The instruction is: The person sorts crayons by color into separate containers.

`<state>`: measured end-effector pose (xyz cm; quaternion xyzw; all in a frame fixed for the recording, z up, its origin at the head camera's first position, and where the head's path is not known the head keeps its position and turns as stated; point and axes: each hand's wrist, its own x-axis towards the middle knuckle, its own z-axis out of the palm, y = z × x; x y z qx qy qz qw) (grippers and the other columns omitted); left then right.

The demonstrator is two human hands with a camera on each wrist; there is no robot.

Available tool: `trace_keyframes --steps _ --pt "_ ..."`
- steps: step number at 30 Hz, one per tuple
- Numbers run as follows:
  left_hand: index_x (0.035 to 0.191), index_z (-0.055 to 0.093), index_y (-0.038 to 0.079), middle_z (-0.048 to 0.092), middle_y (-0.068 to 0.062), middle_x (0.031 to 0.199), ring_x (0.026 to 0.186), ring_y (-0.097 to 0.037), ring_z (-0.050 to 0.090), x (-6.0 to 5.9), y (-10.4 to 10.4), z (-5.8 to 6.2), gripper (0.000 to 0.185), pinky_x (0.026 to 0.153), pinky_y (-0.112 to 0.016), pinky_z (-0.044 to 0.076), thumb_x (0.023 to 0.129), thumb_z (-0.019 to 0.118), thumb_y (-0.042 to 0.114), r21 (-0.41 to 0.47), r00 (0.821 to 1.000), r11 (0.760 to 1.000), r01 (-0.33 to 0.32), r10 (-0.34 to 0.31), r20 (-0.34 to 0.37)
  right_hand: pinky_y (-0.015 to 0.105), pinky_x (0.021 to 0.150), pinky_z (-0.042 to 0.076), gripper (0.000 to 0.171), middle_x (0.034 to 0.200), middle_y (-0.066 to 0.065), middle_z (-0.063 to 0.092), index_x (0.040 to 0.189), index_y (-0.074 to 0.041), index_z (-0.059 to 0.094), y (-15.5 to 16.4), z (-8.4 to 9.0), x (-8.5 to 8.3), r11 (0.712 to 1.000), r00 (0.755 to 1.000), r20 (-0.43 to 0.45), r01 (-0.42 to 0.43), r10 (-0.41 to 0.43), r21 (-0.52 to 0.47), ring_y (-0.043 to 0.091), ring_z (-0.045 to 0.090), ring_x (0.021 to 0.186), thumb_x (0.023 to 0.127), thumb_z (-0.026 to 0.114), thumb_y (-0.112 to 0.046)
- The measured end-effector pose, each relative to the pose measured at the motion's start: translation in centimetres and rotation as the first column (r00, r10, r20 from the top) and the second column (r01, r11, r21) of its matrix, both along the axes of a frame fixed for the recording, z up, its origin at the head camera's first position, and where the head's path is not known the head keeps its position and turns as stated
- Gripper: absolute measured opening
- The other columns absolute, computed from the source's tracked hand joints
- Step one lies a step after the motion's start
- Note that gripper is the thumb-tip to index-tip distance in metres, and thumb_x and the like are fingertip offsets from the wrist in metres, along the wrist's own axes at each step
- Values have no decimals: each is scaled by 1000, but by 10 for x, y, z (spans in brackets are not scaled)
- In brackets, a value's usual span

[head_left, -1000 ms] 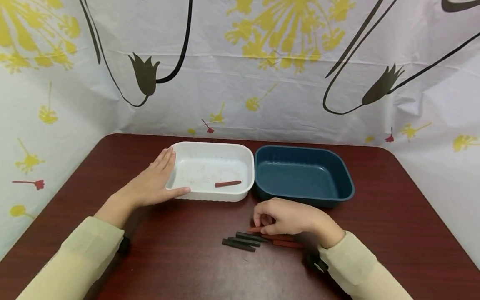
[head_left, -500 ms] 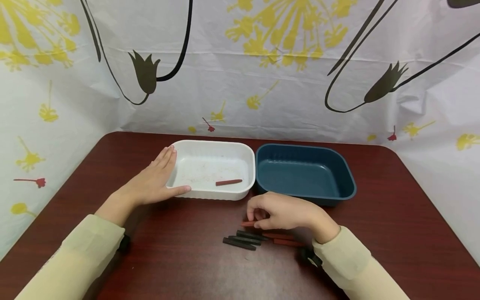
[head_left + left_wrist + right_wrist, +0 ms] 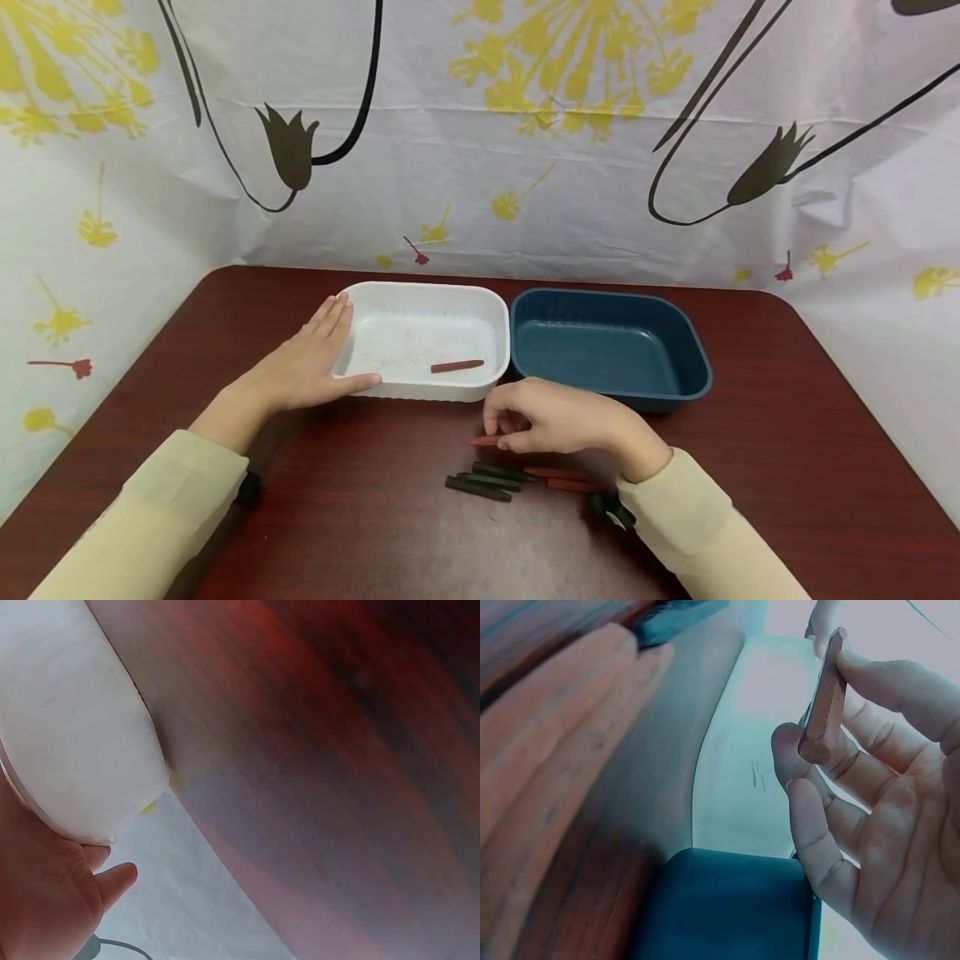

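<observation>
My right hand (image 3: 562, 418) pinches a red crayon (image 3: 484, 441) between thumb and fingers, held over the table in front of the two tubs. In the right wrist view the faceted crayon (image 3: 826, 716) shows its blunt end, gripped near the other end. My left hand (image 3: 298, 368) rests on the left end of a white tub (image 3: 420, 390), fingers straight along the rim and thumb on the front edge. Inside that tub lies another red crayon (image 3: 457, 366). Several black crayons (image 3: 478, 488) and a few red crayons (image 3: 573, 485) lie on the table below my right hand.
A dark blue tub (image 3: 596, 354) with nothing in it stands right beside the white one. Both are near the back of the dark red wooden table (image 3: 360, 517). A white patterned sheet (image 3: 420, 183) hangs behind and at the sides.
My right hand has moved left and slightly away from me with the red crayon, up from the pile toward the white tub. My left hand has kept its place.
</observation>
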<state>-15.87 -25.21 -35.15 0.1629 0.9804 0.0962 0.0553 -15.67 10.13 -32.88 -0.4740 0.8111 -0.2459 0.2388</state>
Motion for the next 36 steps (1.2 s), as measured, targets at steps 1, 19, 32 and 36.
trace_keyframes --steps 1,19,32,36 --pt "157 2 -6 -5 -20 167 155 -35 -5 0 0 0 116 124 -55 13 88 50 74 3 1000 1000 -2 2 1 20 64 46 9 79 -11 57 95 -21 63 -1 1 0 1000 1000 -1 -4 4 -6 2 51 69 94 67 -13" --pt "157 2 -5 -6 -18 167 156 -35 -6 0 0 -4 116 124 -55 13 88 51 74 25 1000 1000 -8 8 3 24 63 47 6 77 -5 55 97 -16 64 -9 8 -13 994 999 47 29 -24 -104 8 50 69 94 67 -12" --pt "157 1 -4 -7 -17 167 156 -35 -5 0 -1 -2 117 124 -54 13 87 51 75 28 1000 999 -17 17 7 29 70 51 4 80 -4 55 97 -14 64 -20 16 -24 987 999 14 49 -47 -151 10 53 74 95 65 -11" --pt "157 1 -4 -6 -18 167 156 -35 -5 1 -1 -1 117 124 -54 13 87 52 75 33 1000 999 -19 18 8 30 72 52 7 80 -4 55 97 -16 64 -22 17 -27 987 998 18 70 -68 -148 10 54 75 95 64 -9"
